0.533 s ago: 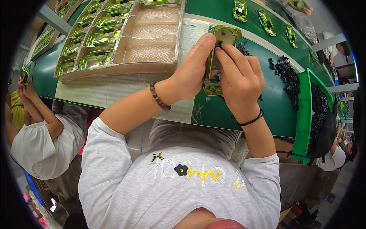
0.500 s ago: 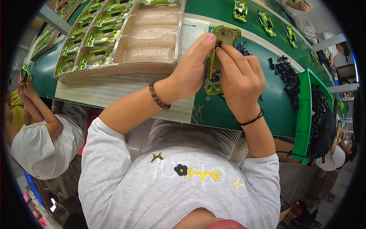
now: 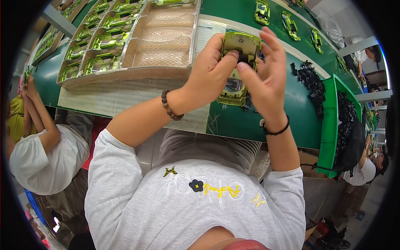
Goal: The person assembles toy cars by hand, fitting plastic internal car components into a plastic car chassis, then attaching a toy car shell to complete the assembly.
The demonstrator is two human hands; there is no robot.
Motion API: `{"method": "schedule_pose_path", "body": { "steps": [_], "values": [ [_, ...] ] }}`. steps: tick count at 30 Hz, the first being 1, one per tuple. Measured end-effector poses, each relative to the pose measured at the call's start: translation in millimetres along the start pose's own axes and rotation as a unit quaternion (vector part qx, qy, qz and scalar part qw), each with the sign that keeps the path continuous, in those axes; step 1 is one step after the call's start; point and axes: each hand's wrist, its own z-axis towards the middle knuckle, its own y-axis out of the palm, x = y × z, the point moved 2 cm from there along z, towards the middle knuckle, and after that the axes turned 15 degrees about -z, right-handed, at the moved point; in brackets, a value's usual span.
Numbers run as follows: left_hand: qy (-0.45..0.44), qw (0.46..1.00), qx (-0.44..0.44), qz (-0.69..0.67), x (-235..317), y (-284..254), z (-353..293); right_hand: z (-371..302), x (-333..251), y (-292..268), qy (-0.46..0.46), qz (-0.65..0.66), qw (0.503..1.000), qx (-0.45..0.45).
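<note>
Head view: lime-green, car-shaped, plastic-looking shell [image 3: 241,41] is up in front of you, over the green tabletop [image 3: 291,129], hollow side toward you.
Left hand [image 3: 210,68]: clamped on the shell's left edge, thumb over its dark middle; probably to steady it and keep the inside visible.
Right hand [image 3: 270,79]: fingers spread and raised, no grip; thumb beside the shell, can't tell if touching.
Brown compartment tray [image 3: 164,56]: left of your shell, lime-green shells [image 3: 109,39] in its left columns, apparently close for a short reach.
Small black parts [image 3: 310,85]: heaped beside the long green bin [image 3: 329,121], seemingly handy for your right.
Change from half a second ago: your right fingers leave the shell's inside, your left thumb moves in, and the shell faces you more squarely.
</note>
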Motion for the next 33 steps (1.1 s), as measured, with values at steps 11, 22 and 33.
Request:
{"method": "schedule_pose_path", "body": {
  "steps": [11, 22, 33],
  "values": [
    [0.044, 0.989, 0.022, 0.141, -8, -8, 0, 3, 7, 16, 0.139, 0.091, 0.986, -0.027],
    [0.019, 0.995, 0.01, 0.095, -4, -5, -2, 0, 5, 18, 0.175, 0.103, 0.979, 0.006],
    [0.014, 0.993, 0.003, 0.119, -10, 4, -5, -6, 13, 8, 0.139, 0.031, 0.99, -0.013]
  ]
}}
